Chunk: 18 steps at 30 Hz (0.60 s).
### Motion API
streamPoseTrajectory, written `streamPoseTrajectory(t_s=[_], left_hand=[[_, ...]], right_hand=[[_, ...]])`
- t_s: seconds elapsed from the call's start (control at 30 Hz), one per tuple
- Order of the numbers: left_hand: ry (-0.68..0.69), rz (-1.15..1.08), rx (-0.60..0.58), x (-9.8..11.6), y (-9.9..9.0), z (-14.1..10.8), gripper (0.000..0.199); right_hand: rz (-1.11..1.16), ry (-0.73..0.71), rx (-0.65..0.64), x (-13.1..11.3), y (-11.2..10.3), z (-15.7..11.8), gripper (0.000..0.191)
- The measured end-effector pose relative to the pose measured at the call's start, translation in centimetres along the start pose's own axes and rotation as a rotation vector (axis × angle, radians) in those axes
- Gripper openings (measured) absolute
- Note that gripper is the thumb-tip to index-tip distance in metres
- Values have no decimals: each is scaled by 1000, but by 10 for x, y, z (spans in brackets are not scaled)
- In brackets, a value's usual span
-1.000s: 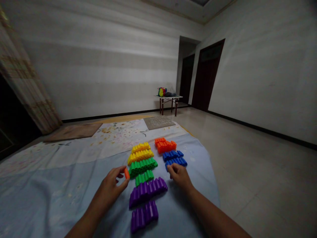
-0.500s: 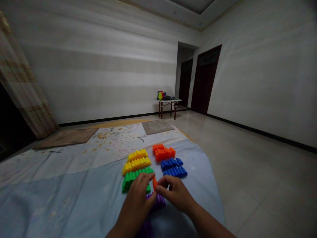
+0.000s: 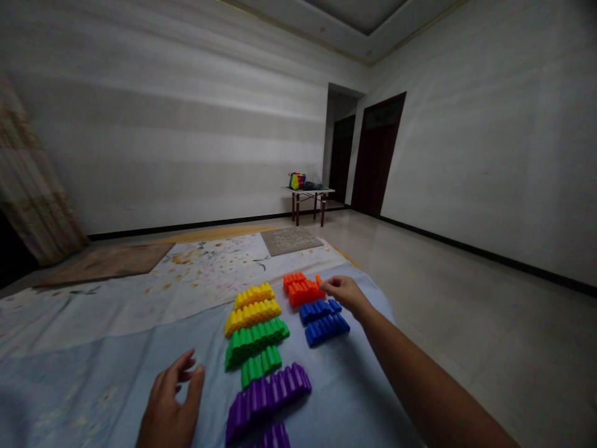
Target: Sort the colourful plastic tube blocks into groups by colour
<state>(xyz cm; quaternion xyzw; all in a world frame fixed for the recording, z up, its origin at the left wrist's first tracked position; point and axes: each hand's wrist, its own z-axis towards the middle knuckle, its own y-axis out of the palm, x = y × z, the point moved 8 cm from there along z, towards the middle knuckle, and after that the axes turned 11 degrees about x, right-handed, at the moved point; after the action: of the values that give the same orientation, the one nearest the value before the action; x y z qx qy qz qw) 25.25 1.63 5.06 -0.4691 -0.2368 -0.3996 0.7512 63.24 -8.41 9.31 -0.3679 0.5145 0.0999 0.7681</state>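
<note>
My right hand (image 3: 342,292) pinches a small orange piece (image 3: 318,280) at the right end of the orange rows (image 3: 301,290). Low on the left, my left hand (image 3: 173,398) hangs over the cloth with its fingers apart and nothing in them. Blue rows (image 3: 326,328) lie just below the orange ones. Left of these are yellow rows (image 3: 253,315), then green rows (image 3: 257,341), with purple rows (image 3: 269,398) nearest me. All the pieces are ridged and lie side by side.
The pieces rest on a pale blue cloth (image 3: 116,367) with a rounded right edge. Beyond it are a floral cloth (image 3: 209,267), a grey mat (image 3: 291,241) and a brown mat (image 3: 107,264). A small table (image 3: 308,190) holding a colourful bag (image 3: 296,181) stands by the far wall.
My right hand has moved forward to the orange rows with the orange piece. My left hand has let go and drawn back to the left, uncovering the green and purple rows.
</note>
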Motion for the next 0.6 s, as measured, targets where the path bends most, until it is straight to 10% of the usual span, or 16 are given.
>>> streamPoseTrajectory(t_s=[0.2, 0.6], left_hand=[[-105, 27, 13, -46, 2, -5, 58], [-182, -26, -15, -55, 8, -3, 57]], right_hand=[[-255, 45, 25, 23, -4, 50, 23], [-445, 81, 56, 27, 21, 70, 23]])
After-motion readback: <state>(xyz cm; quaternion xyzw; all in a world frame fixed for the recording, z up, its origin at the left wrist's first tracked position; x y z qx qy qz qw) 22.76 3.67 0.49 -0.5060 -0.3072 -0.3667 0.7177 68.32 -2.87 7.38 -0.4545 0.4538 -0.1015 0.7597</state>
